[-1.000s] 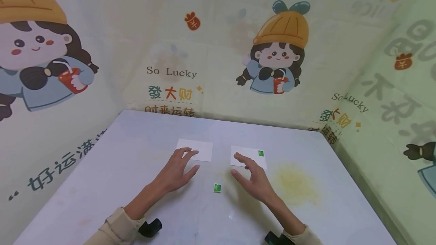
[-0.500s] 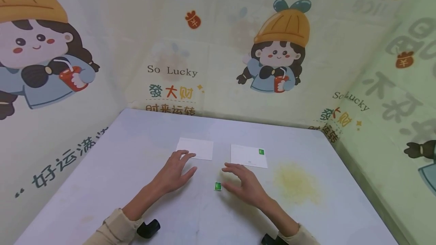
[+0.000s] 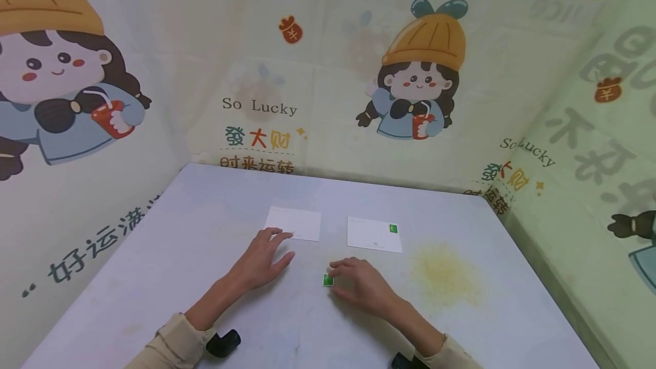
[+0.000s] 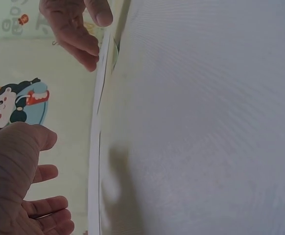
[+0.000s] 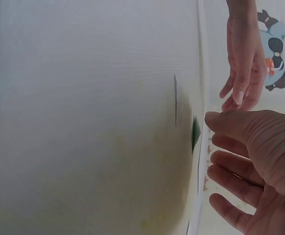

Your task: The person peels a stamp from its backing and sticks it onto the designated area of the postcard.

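A small green stamp with a white border lies on the white table between the hands. My right hand is right beside it, fingertips and thumb overlapping its right edge in the head view. In the right wrist view that hand has its fingers loosely bent and parted from the thumb, with a green piece past the thumb tip. My left hand hovers with relaxed, spread fingers, holding nothing, its fingertips over the near edge of a blank white card. Its shadow falls on the tabletop in the left wrist view.
A second white card lies to the right, bearing a green stamp in its upper right corner. The table has a yellow stain on the right. Printed cloth walls stand behind and beside it.
My right hand has moved back from over the right card and leftward to the loose stamp, its fingers bending more. The left hand has shifted slightly toward me.
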